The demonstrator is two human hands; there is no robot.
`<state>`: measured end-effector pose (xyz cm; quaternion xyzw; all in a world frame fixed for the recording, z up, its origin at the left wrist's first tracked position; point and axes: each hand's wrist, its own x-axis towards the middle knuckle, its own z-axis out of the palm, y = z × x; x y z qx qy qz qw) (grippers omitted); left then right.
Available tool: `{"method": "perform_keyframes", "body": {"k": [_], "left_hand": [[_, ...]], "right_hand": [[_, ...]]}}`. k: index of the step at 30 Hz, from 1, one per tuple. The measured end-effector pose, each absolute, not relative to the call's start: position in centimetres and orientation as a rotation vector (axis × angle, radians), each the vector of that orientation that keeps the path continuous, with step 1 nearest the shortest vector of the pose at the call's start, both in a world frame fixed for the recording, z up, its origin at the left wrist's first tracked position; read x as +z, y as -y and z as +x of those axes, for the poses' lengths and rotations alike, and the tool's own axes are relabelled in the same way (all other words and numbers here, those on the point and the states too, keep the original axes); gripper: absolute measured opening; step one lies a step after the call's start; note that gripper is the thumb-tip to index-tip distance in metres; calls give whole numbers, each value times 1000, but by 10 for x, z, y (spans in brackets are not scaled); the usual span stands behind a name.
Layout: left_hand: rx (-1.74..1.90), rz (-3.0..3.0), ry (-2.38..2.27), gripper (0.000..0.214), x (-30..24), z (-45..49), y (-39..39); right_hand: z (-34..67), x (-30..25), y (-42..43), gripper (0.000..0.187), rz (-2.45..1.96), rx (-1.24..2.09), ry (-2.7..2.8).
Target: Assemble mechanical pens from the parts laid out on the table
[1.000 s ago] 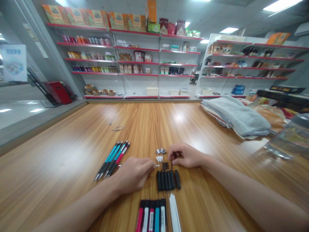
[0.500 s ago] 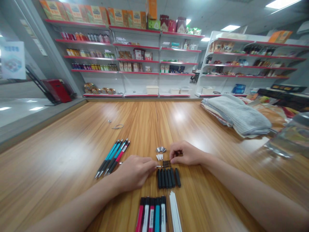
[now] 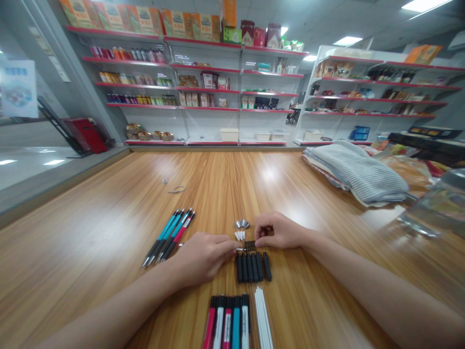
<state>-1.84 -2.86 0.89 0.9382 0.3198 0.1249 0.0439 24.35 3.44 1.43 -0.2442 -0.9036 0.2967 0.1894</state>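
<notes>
Pen parts lie in rows on a wooden table (image 3: 109, 242). My left hand (image 3: 201, 259) is closed, pinching a thin silver part whose tip points right at a cluster of small dark springs (image 3: 249, 245). My right hand (image 3: 278, 231) is closed in a pinch over those springs; what it holds is too small to name. Just beyond sit small white pieces (image 3: 240, 235) and silver cone tips (image 3: 241, 224). Several black grip sleeves (image 3: 252, 267) lie in front of the hands. Nearer me are pen barrels (image 3: 228, 322) and white refill tubes (image 3: 263, 320). Assembled pens (image 3: 169, 237) lie to the left.
Folded striped cloth (image 3: 358, 172) is stacked at the right, with a clear plastic bag (image 3: 436, 206) beyond it. A small ring and a loop of wire (image 3: 177, 189) lie farther back. Store shelves (image 3: 203, 87) with goods line the far wall.
My right hand has drawn slightly toward the springs and lowered onto them. My left hand stays almost in place with the thin part.
</notes>
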Motion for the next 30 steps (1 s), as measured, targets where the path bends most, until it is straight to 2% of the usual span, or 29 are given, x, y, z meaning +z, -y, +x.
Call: {"method": "perform_keyframes", "body": {"k": [22, 26, 30], "left_hand": [[373, 2907, -972, 32, 9, -18, 29], [393, 2903, -949, 31, 8, -19, 29], [422, 2897, -934, 30, 6, -20, 28]], "right_hand": [[243, 14, -34, 20, -709, 893, 2527], [247, 17, -37, 24, -762, 1073, 2453], [258, 25, -40, 34, -948, 1483, 2384]]}}
